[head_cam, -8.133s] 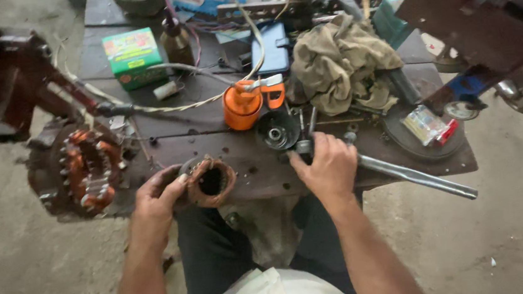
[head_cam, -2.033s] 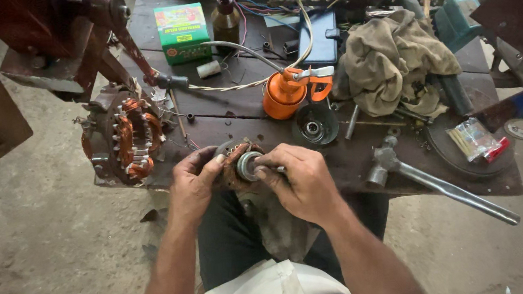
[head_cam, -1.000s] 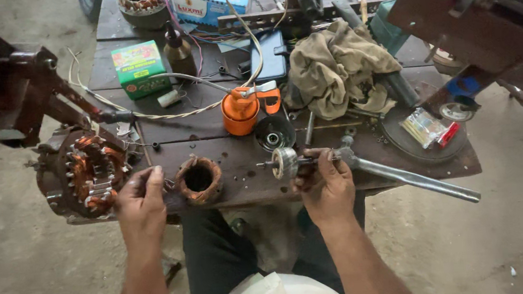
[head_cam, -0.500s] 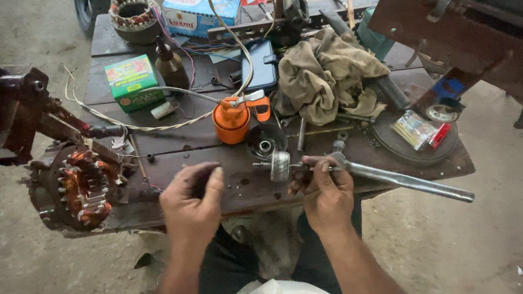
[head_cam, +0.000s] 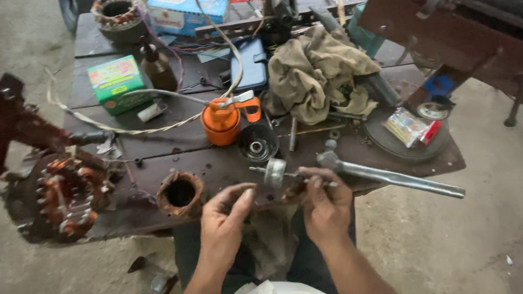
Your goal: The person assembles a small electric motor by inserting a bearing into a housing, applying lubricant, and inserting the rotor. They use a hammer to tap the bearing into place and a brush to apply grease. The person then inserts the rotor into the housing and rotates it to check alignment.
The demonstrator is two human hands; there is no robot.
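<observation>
One small rotor on a thin shaft sits at the tips of the right hand, whose fingers are closed around the shaft's near end. The left hand hovers just left of it, fingers loosely curled and apart, touching nothing that I can make out. One copper-wound stator ring lies just beyond the left fingertips. One long steel bar runs away from the right fingers toward the bench's far right edge. Farther off stand one orange can, one black cup, one crumpled rag and two cartons, green and blue. Two more wound stators show, one hanging off the left edge, one at the far corner. The bench is dark, scuffed metal; the floor is bare grey concrete.
</observation>
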